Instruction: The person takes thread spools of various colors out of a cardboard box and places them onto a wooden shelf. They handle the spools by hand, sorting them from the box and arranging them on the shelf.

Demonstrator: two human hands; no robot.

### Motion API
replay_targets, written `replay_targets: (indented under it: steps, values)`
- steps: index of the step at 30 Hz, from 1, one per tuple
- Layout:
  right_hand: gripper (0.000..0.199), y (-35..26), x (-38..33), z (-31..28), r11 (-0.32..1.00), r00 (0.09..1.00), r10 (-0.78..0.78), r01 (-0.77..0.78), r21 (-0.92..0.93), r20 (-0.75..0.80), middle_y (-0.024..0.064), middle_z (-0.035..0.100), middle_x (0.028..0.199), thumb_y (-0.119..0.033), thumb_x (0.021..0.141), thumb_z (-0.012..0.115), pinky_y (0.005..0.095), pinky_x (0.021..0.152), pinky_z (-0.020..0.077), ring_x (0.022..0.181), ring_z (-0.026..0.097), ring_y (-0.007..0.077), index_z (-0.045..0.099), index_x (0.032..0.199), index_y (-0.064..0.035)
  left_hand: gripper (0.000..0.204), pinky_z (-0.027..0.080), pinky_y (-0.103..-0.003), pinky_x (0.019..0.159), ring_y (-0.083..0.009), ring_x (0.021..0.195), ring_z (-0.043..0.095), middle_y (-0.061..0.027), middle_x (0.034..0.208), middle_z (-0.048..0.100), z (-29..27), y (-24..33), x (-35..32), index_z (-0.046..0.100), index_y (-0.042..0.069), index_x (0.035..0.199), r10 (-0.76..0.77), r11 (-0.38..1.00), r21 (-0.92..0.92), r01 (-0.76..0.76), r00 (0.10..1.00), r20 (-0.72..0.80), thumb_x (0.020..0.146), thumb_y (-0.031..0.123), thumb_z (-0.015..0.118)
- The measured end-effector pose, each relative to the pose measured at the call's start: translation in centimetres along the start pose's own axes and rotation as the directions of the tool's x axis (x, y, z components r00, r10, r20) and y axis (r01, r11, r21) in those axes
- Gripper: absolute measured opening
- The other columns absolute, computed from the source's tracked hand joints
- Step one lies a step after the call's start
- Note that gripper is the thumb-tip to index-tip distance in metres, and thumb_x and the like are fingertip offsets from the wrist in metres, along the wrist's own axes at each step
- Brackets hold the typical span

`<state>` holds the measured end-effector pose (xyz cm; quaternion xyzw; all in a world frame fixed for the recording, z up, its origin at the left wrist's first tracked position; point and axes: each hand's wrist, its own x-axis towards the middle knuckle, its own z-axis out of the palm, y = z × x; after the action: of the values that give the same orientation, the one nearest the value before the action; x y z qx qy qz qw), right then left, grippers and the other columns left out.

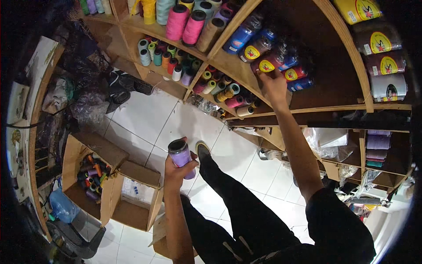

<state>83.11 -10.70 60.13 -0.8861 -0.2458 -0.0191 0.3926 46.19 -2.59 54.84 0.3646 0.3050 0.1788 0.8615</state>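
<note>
single view only, taken from head height, aimed steeply down and slightly forward. fisheye lens: straight edges bent toward rim, dark vignette at corners. white tiled floor [176,119] seen far below at centre, wooden shelving [228,59] curved across top and right, close to lens. forearms entered from lower edge; left hand [176,171] at mid-frame, right hand [273,88] raised nearer to shelving. open cardboard box [88,176] seen lower left. no second view, so no shared area.

A lilac thread spool [180,156] stands upright over the floor; a dark red wrapped spool [269,64] lies on the shelf.
</note>
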Motion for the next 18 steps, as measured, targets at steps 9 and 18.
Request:
replay_targets:
  steps: [9,18]
  values:
    - [0.037,-3.4,-10.5,-0.9,0.638,0.816,0.147,-0.51,0.577,0.559,0.0041,0.058,0.091,-0.012,0.078,0.07,0.0255,0.077,0.0482,0.086,0.057,0.0135,0.051,0.109,-0.0049,0.048,0.046,-0.04,0.086,-0.0306,0.101,0.056,-0.0181,0.108,0.056,2.8,0.8,1.9,0.039,0.004,0.123,0.021,0.895,-0.446,0.023,0.995,0.093,0.085,0.03,0.055]
    - [0.065,-10.6,-19.1,-1.6,0.882,0.762,0.078,-0.353,0.312,0.643,0.0123,0.055,0.113,-0.013,0.066,0.078,0.0331,0.08,0.0512,0.102,0.055,0.0198,0.045,0.122,-0.0024,0.03,0.048,-0.042,0.089,-0.0264,0.101,0.058,-0.0181,0.109,0.058,5.8,1.9,1.0,0.047,-0.001,0.114,-0.006,0.854,-0.52,-0.005,1.0,-0.019,0.087,0.011,0.054]
